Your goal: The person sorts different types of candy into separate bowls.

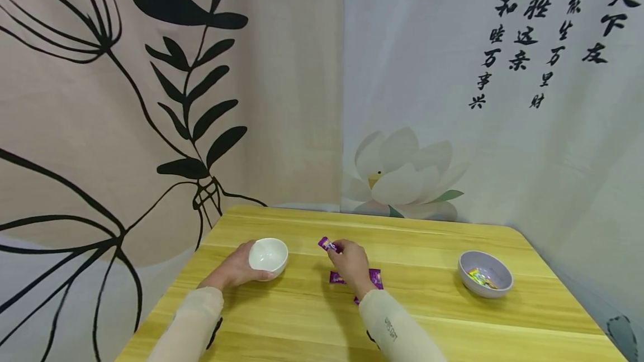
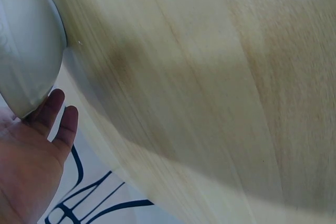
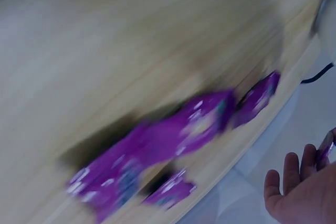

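Observation:
My left hand [image 1: 240, 268] grips a white bowl [image 1: 269, 256] by its left side, thumb along the near wall. The left wrist view shows the bowl [image 2: 29, 45] tilted above the palm, with two fingers [image 2: 65, 127] beside its base. A small purple wrapped candy [image 1: 328, 244] is pinched between the thumb and fingers of my right hand [image 1: 352, 264], held over the table. Beneath that hand lie several more purple candies [image 1: 375, 278], partly hidden by the hand and wrist. In the right wrist view these purple candies [image 3: 184, 129] appear blurred and close together.
A pale lavender bowl [image 1: 486, 274] stands at the table's right side with yellow-green packets [image 1: 481, 278] inside. The wooden table [image 1: 412, 323] ends at a rounded far edge. Behind it hang printed curtains [image 1: 297, 99] with plant drawings, a lotus and dark characters.

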The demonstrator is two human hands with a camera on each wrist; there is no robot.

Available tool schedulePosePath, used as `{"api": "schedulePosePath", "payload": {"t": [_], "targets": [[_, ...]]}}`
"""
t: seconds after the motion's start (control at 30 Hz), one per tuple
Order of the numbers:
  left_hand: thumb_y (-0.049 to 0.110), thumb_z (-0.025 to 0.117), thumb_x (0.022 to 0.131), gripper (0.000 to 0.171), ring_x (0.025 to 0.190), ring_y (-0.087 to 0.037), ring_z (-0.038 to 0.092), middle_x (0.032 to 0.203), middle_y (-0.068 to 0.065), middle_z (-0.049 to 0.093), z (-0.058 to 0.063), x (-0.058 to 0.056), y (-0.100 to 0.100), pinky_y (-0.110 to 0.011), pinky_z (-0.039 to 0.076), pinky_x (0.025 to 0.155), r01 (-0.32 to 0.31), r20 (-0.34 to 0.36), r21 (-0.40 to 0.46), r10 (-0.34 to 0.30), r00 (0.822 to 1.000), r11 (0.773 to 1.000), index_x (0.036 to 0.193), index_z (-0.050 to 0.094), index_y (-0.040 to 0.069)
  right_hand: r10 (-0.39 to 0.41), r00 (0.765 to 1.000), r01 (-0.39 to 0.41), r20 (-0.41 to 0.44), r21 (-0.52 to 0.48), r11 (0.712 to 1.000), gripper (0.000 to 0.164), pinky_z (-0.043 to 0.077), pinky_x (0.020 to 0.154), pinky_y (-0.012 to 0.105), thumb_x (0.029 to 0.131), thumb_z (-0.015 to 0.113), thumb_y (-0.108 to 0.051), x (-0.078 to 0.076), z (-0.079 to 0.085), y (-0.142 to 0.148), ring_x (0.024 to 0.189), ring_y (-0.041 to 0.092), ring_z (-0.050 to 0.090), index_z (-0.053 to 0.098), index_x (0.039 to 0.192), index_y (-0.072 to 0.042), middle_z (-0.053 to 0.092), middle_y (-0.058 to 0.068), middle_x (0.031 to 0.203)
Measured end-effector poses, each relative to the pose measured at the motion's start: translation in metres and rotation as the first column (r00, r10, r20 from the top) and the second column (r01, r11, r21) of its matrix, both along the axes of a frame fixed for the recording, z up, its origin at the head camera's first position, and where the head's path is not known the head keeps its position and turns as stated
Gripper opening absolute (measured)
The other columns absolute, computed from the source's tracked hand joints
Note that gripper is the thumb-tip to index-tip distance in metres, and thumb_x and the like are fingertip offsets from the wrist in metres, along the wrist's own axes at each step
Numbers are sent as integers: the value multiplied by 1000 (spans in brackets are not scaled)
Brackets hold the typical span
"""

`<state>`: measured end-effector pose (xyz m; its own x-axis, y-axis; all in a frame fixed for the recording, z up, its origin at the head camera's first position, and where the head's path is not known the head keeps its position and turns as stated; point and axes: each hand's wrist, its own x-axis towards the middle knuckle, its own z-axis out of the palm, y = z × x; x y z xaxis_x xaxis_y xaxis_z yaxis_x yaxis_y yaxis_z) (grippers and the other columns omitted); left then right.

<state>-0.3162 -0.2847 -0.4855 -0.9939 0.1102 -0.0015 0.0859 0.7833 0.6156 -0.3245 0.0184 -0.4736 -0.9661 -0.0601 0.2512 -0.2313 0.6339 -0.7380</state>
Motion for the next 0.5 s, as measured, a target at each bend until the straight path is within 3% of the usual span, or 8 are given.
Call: {"api": "schedulePosePath", "payload": {"t": [0.2,0.5], "targets": [[48,92,63,120,124,-44,49,144,-25,42,0,-1,-3,-63,39,101,-6,-3,20,6,1000,1000,153,28,0,59,998,-59,0,-31,998,22,52,64,34,93,69,-19,0,2,-36,68,13,57,73,107,-3,71,4,90],[48,92,64,117,120,-41,52,139,-23,46,-4,-3,-2,-63,40,101,11,-18,39,-10,1000,999,152,31,1,60,998,-60,-20,26,998,20,54,70,33,89,73,-22,-2,0,-76,76,13,61,76,103,-7,71,0,89]]}}
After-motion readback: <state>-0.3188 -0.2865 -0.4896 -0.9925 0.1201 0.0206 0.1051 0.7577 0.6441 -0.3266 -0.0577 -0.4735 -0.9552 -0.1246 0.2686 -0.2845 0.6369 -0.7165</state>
